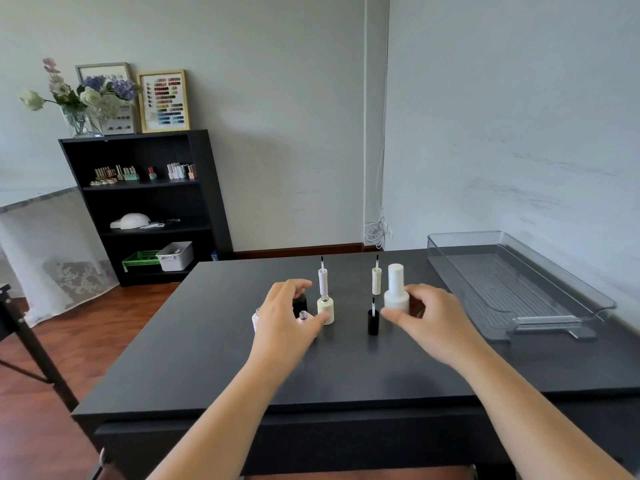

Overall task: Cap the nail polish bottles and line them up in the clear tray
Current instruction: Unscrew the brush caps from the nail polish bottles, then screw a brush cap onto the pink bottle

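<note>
On the black table [346,368] stand several nail polish bottles and caps turned brush-up. A capped white bottle [396,291] stands right of centre, and my right hand [429,320] curls beside it, thumb near its base, whether touching I cannot tell. A cream bottle [326,310] is uncapped, with a white cap [322,281] upright behind it. A cream cap [376,280] and a black cap [373,322] stand brush-up in the middle. My left hand [287,317] hovers, fingers apart, over a pink uncapped bottle [304,316], a black bottle [300,302] and another pale bottle [256,318].
The clear tray [519,327] lies at the table's right, along the wall, with nothing in it. A black shelf unit [145,202] with polish bottles, baskets and flowers stands at the back left. A dark stand leg [31,344] is at the left.
</note>
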Available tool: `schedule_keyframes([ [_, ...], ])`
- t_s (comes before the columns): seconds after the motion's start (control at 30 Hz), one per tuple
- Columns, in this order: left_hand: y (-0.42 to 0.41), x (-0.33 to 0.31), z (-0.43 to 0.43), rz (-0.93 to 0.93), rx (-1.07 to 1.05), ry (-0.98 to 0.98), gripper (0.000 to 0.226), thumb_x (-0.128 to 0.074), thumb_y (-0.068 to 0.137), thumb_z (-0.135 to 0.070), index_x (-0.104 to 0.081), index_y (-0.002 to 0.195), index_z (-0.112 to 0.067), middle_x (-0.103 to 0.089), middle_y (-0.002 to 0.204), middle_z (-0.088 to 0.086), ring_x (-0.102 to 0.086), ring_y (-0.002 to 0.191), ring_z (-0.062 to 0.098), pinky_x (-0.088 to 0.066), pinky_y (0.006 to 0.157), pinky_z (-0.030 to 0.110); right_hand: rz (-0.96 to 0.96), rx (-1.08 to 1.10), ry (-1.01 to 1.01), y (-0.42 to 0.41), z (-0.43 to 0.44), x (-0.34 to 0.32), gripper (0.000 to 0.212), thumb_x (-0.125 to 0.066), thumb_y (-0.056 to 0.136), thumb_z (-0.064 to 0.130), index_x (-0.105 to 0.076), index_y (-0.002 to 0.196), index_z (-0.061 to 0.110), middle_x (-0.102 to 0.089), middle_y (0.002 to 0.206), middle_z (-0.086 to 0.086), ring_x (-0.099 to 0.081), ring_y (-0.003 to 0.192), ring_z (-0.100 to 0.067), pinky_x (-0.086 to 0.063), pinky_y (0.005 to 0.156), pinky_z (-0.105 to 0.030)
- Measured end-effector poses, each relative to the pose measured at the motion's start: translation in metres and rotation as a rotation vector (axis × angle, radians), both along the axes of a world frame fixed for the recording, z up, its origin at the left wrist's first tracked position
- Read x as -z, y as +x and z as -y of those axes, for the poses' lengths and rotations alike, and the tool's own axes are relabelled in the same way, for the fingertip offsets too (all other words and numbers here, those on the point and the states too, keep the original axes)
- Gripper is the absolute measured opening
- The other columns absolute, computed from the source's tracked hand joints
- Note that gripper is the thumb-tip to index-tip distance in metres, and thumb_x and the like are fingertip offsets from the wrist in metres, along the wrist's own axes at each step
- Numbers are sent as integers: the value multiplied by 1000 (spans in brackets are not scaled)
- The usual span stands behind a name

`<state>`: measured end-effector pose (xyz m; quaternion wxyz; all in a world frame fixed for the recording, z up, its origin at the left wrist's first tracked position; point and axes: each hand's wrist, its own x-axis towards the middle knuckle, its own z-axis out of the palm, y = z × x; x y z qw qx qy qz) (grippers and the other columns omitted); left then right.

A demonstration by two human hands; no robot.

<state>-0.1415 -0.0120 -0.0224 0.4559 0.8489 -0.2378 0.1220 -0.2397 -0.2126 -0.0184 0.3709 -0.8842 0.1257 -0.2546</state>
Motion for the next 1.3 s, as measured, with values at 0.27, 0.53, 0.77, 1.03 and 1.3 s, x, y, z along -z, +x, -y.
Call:
schedule_keyframes([
  [0.27, 4, 34, 3, -58, -65, 277, 60, -66, 85, -22, -38, 139, -18, -48, 132, -3, -29, 113, 13, -36, 83, 24, -88, 216, 35, -3, 23, 34, 19, -73, 78, 31, -65, 92, 22, -61, 75, 13, -54, 70, -1, -32, 54, -17],
  [0.53, 13, 44, 4, -203, -106, 50, 33, -71, 81, -15, -57, 110, -19, -55, 84, -13, -57, 78, 9, -41, 64, 22, -139, 283, 25, 11, 33, 43, 23, -73, 78, 30, -67, 95, 16, -62, 79, 6, -55, 77, -15, -33, 56, -20],
  [0.77, 15, 46, 3, -240, -69, -27, 18, -76, 77, -21, -60, 84, -26, -64, 84, -11, -60, 80, 5, -39, 62, 12, -152, 289, 66, 16, 36, 47, 28, -74, 78, 29, -65, 100, 14, -67, 90, 1, -59, 88, -19, -35, 62, -24],
  [1.03, 6, 38, 11, -204, 39, -129, 21, -78, 77, -23, -62, 81, -36, -68, 82, -15, -63, 80, 0, -43, 66, 8, 133, 286, -45, 20, 35, 13, 43, -65, 84, 37, -57, 123, 20, -60, 119, 0, -55, 106, -19, -38, 83, -28],
  [1.3, 8, 42, 6, -232, 127, -146, 27, -74, 79, -13, -62, 81, -37, -72, 81, -13, -65, 75, -6, -46, 63, 2, -391, 85, -584, 65, 31, -43, 43, -70, 75, 40, -62, 115, 27, -66, 113, 6, -56, 109, -19, -37, 93, -34],
])
